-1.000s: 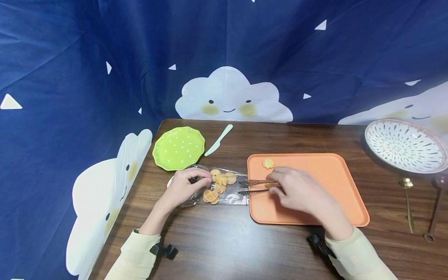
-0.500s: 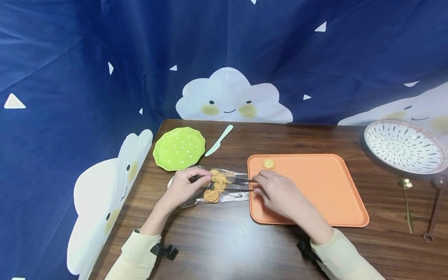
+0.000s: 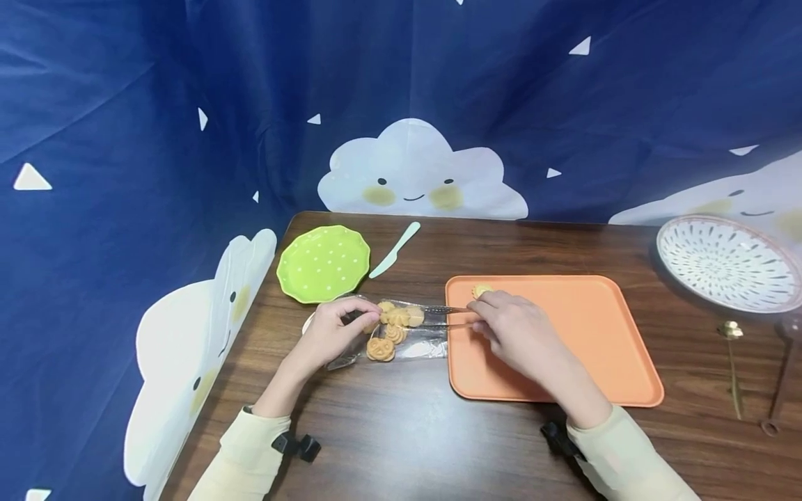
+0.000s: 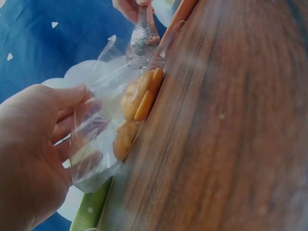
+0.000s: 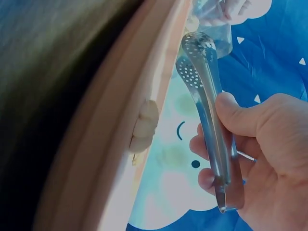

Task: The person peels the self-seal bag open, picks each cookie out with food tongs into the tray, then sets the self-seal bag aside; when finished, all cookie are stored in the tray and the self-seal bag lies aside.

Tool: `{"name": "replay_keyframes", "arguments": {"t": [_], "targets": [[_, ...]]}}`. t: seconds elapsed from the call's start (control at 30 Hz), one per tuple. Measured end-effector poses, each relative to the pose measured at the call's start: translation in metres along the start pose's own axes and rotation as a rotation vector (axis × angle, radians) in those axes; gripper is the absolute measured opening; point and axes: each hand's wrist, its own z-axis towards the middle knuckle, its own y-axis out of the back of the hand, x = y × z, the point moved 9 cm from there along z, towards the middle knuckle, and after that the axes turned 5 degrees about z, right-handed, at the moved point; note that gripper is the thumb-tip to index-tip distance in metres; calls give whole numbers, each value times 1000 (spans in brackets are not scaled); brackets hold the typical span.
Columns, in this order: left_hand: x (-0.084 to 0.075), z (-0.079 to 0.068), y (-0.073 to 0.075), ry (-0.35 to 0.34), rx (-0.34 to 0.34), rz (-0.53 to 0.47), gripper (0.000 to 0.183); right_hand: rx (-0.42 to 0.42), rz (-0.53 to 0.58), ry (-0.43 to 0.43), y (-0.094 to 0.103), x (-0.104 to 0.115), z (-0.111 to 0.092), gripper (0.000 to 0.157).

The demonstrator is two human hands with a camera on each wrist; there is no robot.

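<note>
My left hand point(image 3: 335, 330) pinches the edge of a clear plastic bag point(image 4: 94, 139), which lies on the table with its open end toward the tray. Several golden cookies point(image 3: 396, 316) are inside, round and swirl-shaped. In my right hand point(image 3: 516, 330) is a pair of metal tongs point(image 5: 207, 96) with perforated tips, pinched between thumb and fingers. In the left wrist view the tips are at the bag's mouth, close to the cookies. A single cookie point(image 3: 481, 290) lies at the far left corner of the orange tray point(image 3: 583, 334), partly behind my right hand.
A green dotted plate point(image 3: 322, 264) and a pale green knife point(image 3: 395, 250) lie behind the bag. To the right are a white patterned bowl point(image 3: 727, 264), a gold spoon point(image 3: 734, 369) and a dark long-handled utensil point(image 3: 780, 383). A blue cloud-print curtain point(image 3: 282, 104) borders the table.
My right hand has moved left, pushing the tongs over the bag, then drawn slightly back and away from me. My left hand stays on the bag.
</note>
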Motion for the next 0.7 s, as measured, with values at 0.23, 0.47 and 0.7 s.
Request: {"name": "replay_keyframes", "arguments": {"t": [0.23,0.47,0.7], "targets": [[2,1,-1,15,12,-8,17,12,17,-8,5,-7,-1,21],[0,1,0,-17,4,13,16,-21,10,19,5,-7,-1,17],[-3,1,-3,-15,30,-37,21,-6,31,43,-4,5,4,19]]}}
